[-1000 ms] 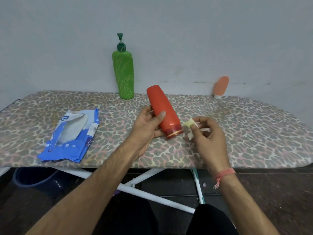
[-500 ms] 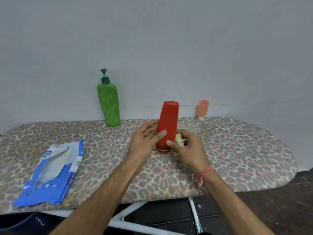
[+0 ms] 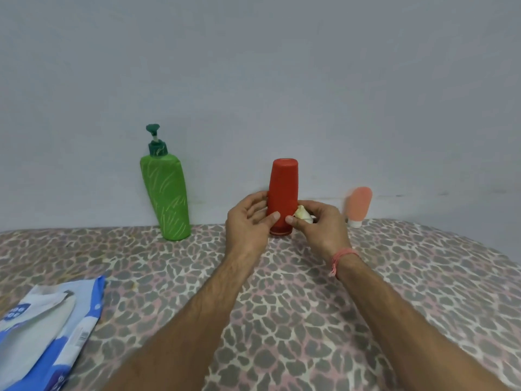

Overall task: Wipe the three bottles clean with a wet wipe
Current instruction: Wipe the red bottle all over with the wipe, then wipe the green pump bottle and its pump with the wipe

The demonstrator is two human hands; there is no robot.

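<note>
Red bottle (image 3: 282, 193) stands cap-down on the ironing board (image 3: 310, 306), near the back wall. Left hand (image 3: 248, 221) wraps its lower half. Right hand (image 3: 321, 224) pinches a wadded wet wipe (image 3: 303, 214) against the bottle's right side. Green pump bottle (image 3: 166, 196) well left, small peach bottle (image 3: 358, 206) just right. Wipe pack (image 3: 42, 334) at front left.

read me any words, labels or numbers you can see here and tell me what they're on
Blue wipes packet: white print and a barcode, too blurred to read.
Green pump bottle: only pale streaks, no text.
Red bottle: no text visible.
Small peach tube: no text visible.
</note>
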